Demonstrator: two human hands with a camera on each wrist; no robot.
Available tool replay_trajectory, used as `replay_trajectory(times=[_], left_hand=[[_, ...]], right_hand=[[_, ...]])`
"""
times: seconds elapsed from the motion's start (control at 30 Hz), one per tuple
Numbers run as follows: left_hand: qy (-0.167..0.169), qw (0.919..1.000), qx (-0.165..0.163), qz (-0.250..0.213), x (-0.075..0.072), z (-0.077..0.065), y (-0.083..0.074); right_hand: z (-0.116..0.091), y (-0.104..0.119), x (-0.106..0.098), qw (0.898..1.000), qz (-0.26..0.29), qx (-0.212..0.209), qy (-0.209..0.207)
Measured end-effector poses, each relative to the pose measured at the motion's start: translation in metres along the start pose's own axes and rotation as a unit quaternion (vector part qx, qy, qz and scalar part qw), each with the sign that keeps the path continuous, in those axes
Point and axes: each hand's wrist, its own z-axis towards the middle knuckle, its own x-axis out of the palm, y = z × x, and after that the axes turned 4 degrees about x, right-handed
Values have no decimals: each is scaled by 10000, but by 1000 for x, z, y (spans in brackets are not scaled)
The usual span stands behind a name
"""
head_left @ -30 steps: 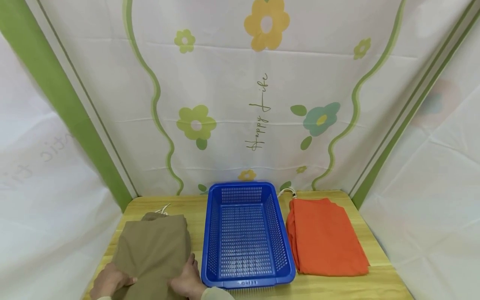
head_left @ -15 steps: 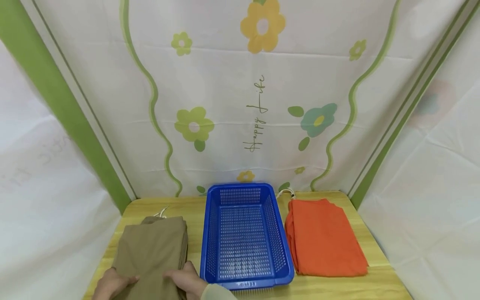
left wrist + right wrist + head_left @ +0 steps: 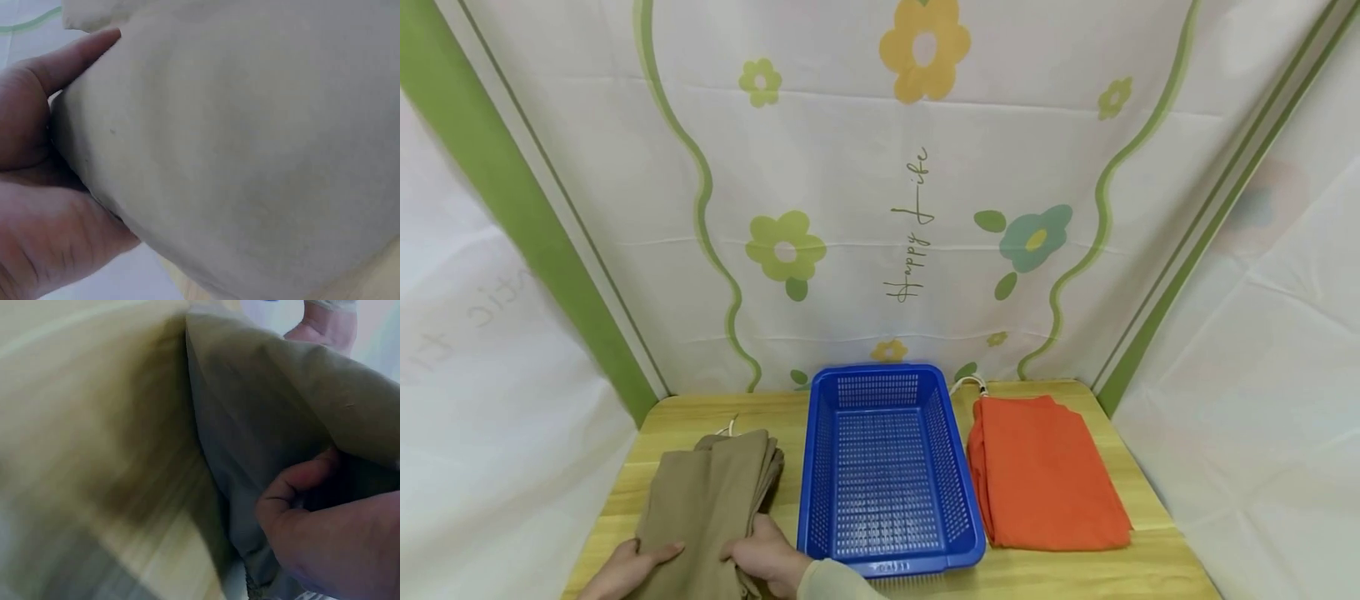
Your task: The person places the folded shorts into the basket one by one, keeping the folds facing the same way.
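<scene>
A folded brown garment (image 3: 700, 492) with a white drawstring (image 3: 730, 428) at its far end lies at the left of the table. My left hand (image 3: 628, 571) grips its near left side, thumb on top. At the opposite side my right hand (image 3: 767, 557) holds the edge, thumb over the cloth, fingers hidden beneath. That right edge is raised and bunched, its layers showing. In the left wrist view the brown cloth (image 3: 237, 137) sits between thumb and palm. From the right wrist, fingers (image 3: 300, 478) show curled into the folds.
A blue perforated plastic basket (image 3: 891, 568) stands mid-table, just right of my right hand. Beyond it lies a folded orange garment (image 3: 1048, 475) with a white cord (image 3: 967, 380). A white flowered curtain (image 3: 850, 167) encloses the back and sides of the wooden table (image 3: 1037, 575).
My right hand has lifted the brown garment's right edge and drawn it inward to the left, so the stack is narrower and creased. The basket and orange garment stay put.
</scene>
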Motion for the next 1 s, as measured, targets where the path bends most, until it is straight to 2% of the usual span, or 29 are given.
replay_trajectory(times=[0.13, 0.23, 0.3, 0.37, 0.5, 0.73, 0.9, 1.0], left_hand=[[1, 9998, 197, -27, 0, -3, -5], [-121, 9986, 439, -280, 0, -6, -12], [-230, 9963, 567, -604, 1, -9, -19], [-266, 9926, 611, -1012, 1, -11, -26], [-329, 9857, 623, -1529, 0, -17, -43], [-414, 9829, 810, -1601, -4, -26, -83], [-400, 9735, 1082, -1974, -1, -30, -119], [-277, 9701, 1289, -2038, 4, -30, -144]], right_hand=[[0, 9, -7, 9999, -7, -5, 140], [0, 18, -13, 9995, 21, 82, 304], [-1, 23, -17, 9995, 16, -16, 317], [-3, 28, -20, 9993, 35, -157, 346], [-6, 41, -30, 9980, 77, -372, 507], [-13, 71, -60, 9925, -193, -951, 749], [-17, 91, -91, 9839, -111, -1417, 1083], [-19, 102, -111, 9781, -54, -1686, 1218]])
